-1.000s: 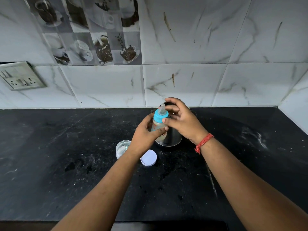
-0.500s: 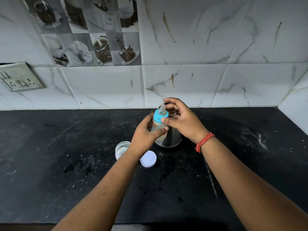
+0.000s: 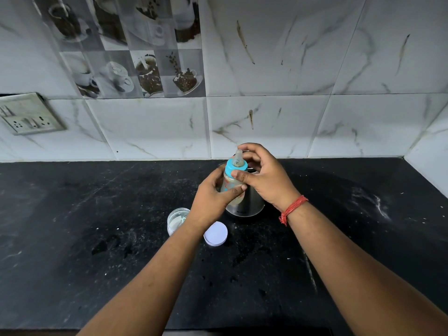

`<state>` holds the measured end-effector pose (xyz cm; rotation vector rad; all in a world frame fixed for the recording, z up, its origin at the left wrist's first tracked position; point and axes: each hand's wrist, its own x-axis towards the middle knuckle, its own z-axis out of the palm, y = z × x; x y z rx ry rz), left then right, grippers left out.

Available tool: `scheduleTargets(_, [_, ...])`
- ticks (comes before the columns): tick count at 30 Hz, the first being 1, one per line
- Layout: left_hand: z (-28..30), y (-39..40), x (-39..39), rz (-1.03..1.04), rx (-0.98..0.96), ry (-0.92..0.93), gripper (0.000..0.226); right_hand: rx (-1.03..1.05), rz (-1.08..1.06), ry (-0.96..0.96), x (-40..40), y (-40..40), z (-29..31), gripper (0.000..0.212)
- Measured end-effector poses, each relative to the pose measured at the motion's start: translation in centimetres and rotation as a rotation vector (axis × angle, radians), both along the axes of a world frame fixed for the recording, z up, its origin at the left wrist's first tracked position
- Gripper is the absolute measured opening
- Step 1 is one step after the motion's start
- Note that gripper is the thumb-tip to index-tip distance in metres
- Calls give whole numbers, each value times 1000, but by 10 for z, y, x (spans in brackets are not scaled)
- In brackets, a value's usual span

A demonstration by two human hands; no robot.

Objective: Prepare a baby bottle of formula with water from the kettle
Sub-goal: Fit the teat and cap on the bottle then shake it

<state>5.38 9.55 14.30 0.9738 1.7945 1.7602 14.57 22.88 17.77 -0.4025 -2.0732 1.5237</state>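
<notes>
A clear baby bottle point(image 3: 231, 185) holding milky liquid is held upright above the black counter. Its blue collar point(image 3: 235, 167) with a pale teat sits on top. My left hand point(image 3: 213, 197) wraps the bottle's body from the left. My right hand point(image 3: 263, 175) has its thumb and fingers around the blue collar. Right behind the bottle stands the steel kettle point(image 3: 249, 203), mostly hidden by my hands. A small open formula jar point(image 3: 177, 219) stands to the lower left, and its white lid point(image 3: 215, 233) lies flat beside it.
The black stone counter point(image 3: 97, 238) carries specks of powder and wet spots. A marble-tiled wall point(image 3: 291, 93) backs it, with a switch socket plate point(image 3: 26, 115) at the left. A side wall meets the counter at the far right.
My right hand's fingers have shifted a little around the blue collar, as in a twist. The bottle and my left hand stay in nearly the same place.
</notes>
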Motion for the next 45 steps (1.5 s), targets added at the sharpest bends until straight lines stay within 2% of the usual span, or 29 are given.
scheduleTargets(4, [1, 1, -1, 6, 0, 10, 51, -16, -83, 13, -3, -8, -3, 53])
scheduleTargets(9, [7, -5, -5, -172, 16, -101, 47, -107, 220, -51, 6, 10, 12, 54])
scheduleTargets(13, [9, -5, -6, -289, 56, -205, 48, -201, 431, -114, 9, 19, 15, 44])
scheduleTargets(18, [12, -2, -7, -217, 66, -127, 47, -254, 288, 0, 7, 9, 10, 50])
scheduleTargets(21, [13, 0, -7, -117, 32, -4, 49, -246, 142, 58, 1, -2, 1, 44])
scheduleTargets(23, [13, 1, -7, -96, 29, 12, 49, -200, 89, 61, -2, -7, -3, 42])
scheduleTargets(26, [16, -2, -8, -191, 66, -104, 51, -220, 209, 21, 0, 1, 6, 50])
scheduleTargets(29, [19, -5, -8, -350, 93, -251, 50, -217, 412, -33, 5, 13, 18, 48])
scheduleTargets(31, [20, -4, -8, -403, 84, -295, 51, -207, 467, -58, 5, 15, 23, 45])
scheduleTargets(38, [19, 0, -11, -244, 41, -84, 54, -256, 251, 45, -1, -3, 16, 22])
scheduleTargets(43, [17, 5, -5, -153, 41, -5, 46, -313, 53, 84, -6, -17, 12, 25])
scheduleTargets(45, [20, 5, -5, -168, 34, -12, 43, -302, 109, 72, -4, -12, 14, 25])
